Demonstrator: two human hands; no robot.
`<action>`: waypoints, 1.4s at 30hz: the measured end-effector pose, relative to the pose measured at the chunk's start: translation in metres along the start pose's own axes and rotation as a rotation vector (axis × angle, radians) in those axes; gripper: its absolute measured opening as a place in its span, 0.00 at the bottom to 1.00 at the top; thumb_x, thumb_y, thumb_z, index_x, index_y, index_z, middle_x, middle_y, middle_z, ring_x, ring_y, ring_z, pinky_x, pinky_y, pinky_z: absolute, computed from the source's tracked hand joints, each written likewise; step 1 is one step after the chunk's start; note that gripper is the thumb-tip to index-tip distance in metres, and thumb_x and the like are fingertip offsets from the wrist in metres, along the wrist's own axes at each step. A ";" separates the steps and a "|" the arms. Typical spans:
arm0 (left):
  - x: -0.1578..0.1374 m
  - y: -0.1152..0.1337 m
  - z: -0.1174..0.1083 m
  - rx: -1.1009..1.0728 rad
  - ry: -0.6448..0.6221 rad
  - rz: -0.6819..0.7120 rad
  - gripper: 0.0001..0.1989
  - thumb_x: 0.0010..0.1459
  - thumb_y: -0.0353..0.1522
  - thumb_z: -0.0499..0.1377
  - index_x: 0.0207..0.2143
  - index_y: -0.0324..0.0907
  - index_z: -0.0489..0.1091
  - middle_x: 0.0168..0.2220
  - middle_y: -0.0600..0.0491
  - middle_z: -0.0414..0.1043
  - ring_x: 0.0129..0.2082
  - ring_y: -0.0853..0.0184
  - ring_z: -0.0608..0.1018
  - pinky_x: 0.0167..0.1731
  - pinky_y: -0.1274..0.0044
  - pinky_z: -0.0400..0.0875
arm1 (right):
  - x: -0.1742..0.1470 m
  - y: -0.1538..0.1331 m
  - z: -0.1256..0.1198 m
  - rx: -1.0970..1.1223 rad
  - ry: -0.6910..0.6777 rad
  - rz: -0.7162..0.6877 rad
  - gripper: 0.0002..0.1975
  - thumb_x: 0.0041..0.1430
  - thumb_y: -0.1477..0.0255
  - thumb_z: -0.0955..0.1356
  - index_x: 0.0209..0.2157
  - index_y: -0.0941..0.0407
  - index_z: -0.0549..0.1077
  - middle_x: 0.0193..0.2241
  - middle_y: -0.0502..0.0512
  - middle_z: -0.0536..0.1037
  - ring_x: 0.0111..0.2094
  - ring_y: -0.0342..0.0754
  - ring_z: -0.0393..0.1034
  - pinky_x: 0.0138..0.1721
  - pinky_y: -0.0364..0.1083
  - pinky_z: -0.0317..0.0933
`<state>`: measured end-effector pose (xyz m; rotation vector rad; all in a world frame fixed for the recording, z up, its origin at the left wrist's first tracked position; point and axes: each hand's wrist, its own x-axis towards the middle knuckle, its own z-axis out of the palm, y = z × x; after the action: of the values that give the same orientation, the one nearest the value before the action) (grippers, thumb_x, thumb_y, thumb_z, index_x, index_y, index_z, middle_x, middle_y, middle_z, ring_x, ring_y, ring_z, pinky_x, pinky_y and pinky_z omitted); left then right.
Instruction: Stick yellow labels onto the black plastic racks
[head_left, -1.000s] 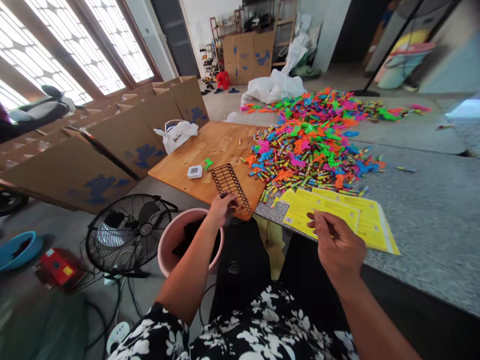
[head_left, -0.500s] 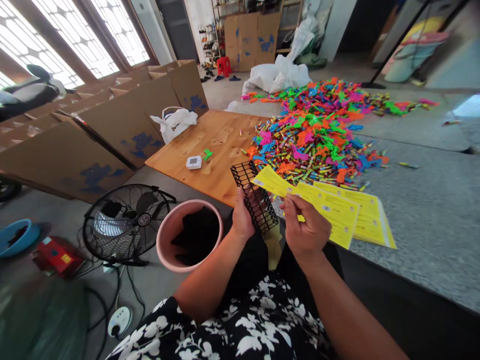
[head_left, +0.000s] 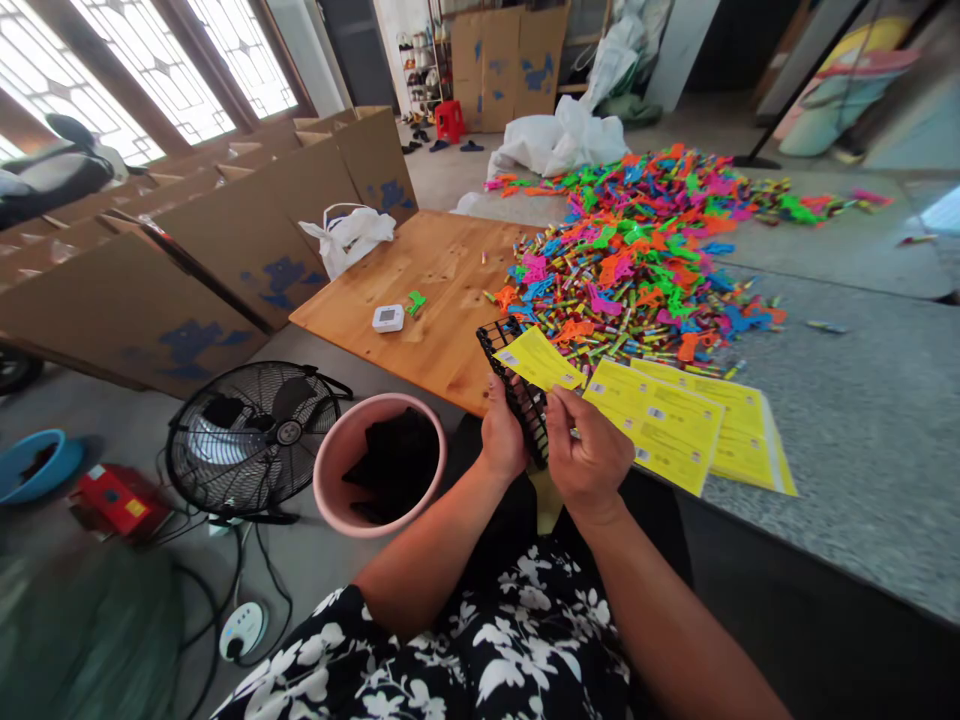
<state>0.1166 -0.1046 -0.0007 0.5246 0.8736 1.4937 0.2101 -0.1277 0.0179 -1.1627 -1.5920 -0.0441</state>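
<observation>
My left hand (head_left: 502,430) is closed round a black plastic grid rack (head_left: 535,428) with rows of open cells, held tilted over my lap. Between the fingers of my right hand (head_left: 589,445) is the lower end of a yellow printed label (head_left: 538,358). The label lies across the rack's upper part and hides some of its cells. To the right, more yellow label sheets (head_left: 660,415) rest on the grey stone surface. Behind them spreads a heap of bright plastic toy guns and small striped tubes (head_left: 622,270).
A wooden board (head_left: 435,270) carries a small white digital device (head_left: 388,318), a green toy piece (head_left: 415,303) and a white plastic bag (head_left: 349,238). Left of my knees stand a pink bucket (head_left: 330,475) with black items and a floor fan (head_left: 255,440). Cardboard boxes (head_left: 247,240) line the left.
My right hand has moved left towards the rack. The yellow label has come down over the rack's upper part, apart from the other sheets. The rack has shifted slightly right and turned more edge-on.
</observation>
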 end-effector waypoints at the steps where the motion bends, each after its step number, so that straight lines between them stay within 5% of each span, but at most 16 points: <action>1: 0.000 -0.001 -0.001 0.007 0.020 -0.007 0.35 0.67 0.59 0.46 0.56 0.43 0.74 0.54 0.47 0.79 0.65 0.52 0.72 0.59 0.63 0.73 | -0.001 0.000 0.001 0.000 -0.005 -0.005 0.09 0.70 0.68 0.68 0.46 0.52 0.81 0.41 0.56 0.86 0.41 0.51 0.83 0.49 0.48 0.76; 6: 0.002 -0.007 -0.007 0.002 0.120 -0.001 0.32 0.66 0.57 0.51 0.55 0.42 0.74 0.56 0.48 0.78 0.64 0.53 0.73 0.61 0.63 0.72 | -0.007 0.000 0.004 0.009 -0.060 -0.007 0.10 0.71 0.68 0.67 0.47 0.53 0.80 0.42 0.56 0.85 0.42 0.51 0.83 0.49 0.49 0.76; 23: 0.002 0.009 0.001 -0.109 0.083 -0.037 0.32 0.67 0.55 0.51 0.54 0.40 0.77 0.55 0.47 0.79 0.62 0.55 0.75 0.64 0.66 0.68 | -0.010 -0.007 0.008 0.004 -0.128 -0.180 0.07 0.69 0.75 0.69 0.46 0.57 0.78 0.39 0.56 0.85 0.39 0.49 0.80 0.46 0.47 0.71; 31: 0.005 0.007 -0.017 0.084 0.140 0.031 0.32 0.66 0.56 0.54 0.49 0.38 0.79 0.51 0.46 0.81 0.59 0.56 0.77 0.65 0.66 0.67 | -0.012 -0.017 0.012 -0.042 -0.258 -0.066 0.09 0.72 0.72 0.66 0.47 0.56 0.79 0.39 0.55 0.82 0.40 0.48 0.77 0.46 0.47 0.68; 37: 0.006 0.010 -0.020 0.100 0.167 -0.046 0.34 0.68 0.56 0.49 0.47 0.36 0.78 0.49 0.41 0.81 0.55 0.55 0.80 0.61 0.65 0.71 | -0.012 -0.024 0.009 -0.093 -0.336 0.043 0.11 0.70 0.67 0.67 0.43 0.52 0.82 0.35 0.55 0.75 0.35 0.49 0.71 0.38 0.49 0.66; 42: 0.009 0.019 -0.013 -0.059 0.110 -0.108 0.34 0.70 0.55 0.46 0.54 0.37 0.76 0.51 0.43 0.81 0.59 0.54 0.78 0.61 0.64 0.70 | 0.002 -0.017 0.003 -0.007 -0.290 0.028 0.12 0.71 0.66 0.66 0.41 0.56 0.81 0.39 0.59 0.77 0.43 0.53 0.73 0.48 0.53 0.68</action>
<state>0.0933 -0.0977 0.0049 0.3493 0.9260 1.4548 0.1963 -0.1337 0.0272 -1.2380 -1.8293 0.1435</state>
